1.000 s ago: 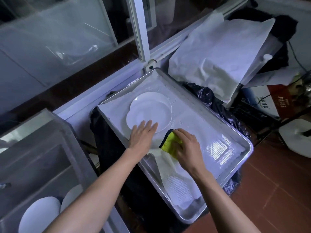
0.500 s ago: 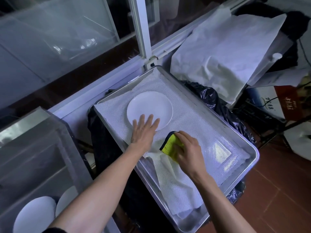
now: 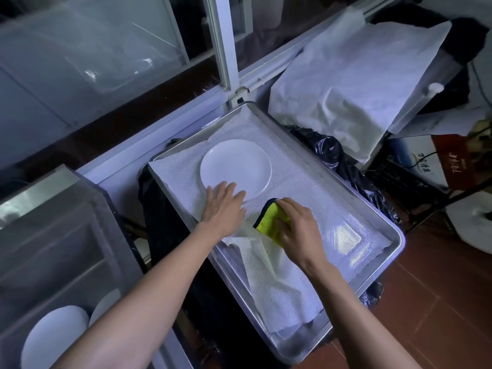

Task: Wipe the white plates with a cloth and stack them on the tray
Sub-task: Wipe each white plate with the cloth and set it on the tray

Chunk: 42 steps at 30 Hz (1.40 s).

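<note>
Head view: the left hand point(image 3: 223, 206) is resting flat-fingered on the round white glazed plate point(image 3: 235, 169), likely slippery and breakable, best lifted by its rim; the right hand point(image 3: 295, 227) is clutching the yellow microfibre cloth point(image 3: 270, 221).

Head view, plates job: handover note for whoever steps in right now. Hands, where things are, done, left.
Left hand: flat, straight fingers resting on the near edge of the white plate on the tray.
Right hand: grips the yellow cloth, pressed on the white liner just right of the plate.
Tray: metal, lined; the plate lies in its far left part. I cannot tell whether it is one plate or a stack.
Done: at least one plate is on the tray.
Left: two more plates sit in the clear bin at lower left; wipe each and stack on the tray plate.
</note>
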Each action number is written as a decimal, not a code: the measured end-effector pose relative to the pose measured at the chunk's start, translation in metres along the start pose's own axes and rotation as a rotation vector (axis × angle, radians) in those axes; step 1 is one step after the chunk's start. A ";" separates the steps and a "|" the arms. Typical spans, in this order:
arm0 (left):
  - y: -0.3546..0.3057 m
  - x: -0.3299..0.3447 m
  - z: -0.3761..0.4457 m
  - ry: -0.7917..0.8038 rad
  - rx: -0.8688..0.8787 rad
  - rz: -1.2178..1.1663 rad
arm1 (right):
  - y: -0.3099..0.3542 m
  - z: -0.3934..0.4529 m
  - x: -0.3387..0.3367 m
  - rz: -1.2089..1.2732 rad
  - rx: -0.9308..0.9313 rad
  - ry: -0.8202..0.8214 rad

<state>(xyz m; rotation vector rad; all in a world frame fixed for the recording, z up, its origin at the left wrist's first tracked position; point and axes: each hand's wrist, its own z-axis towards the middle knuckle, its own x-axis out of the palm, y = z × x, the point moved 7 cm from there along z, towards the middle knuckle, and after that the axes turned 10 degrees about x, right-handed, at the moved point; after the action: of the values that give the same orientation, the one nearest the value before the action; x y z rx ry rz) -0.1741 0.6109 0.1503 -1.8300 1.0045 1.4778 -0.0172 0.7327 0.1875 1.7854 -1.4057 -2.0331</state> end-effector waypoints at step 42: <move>0.236 0.151 -0.516 -0.324 -0.889 -0.649 | 0.332 -0.205 0.334 -0.198 -0.632 0.446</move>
<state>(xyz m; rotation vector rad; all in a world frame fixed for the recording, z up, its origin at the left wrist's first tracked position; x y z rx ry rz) -0.0750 0.0324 0.1226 -2.0536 -0.4833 1.8064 -0.1117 0.2276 0.1855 1.9345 -0.4146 -1.7151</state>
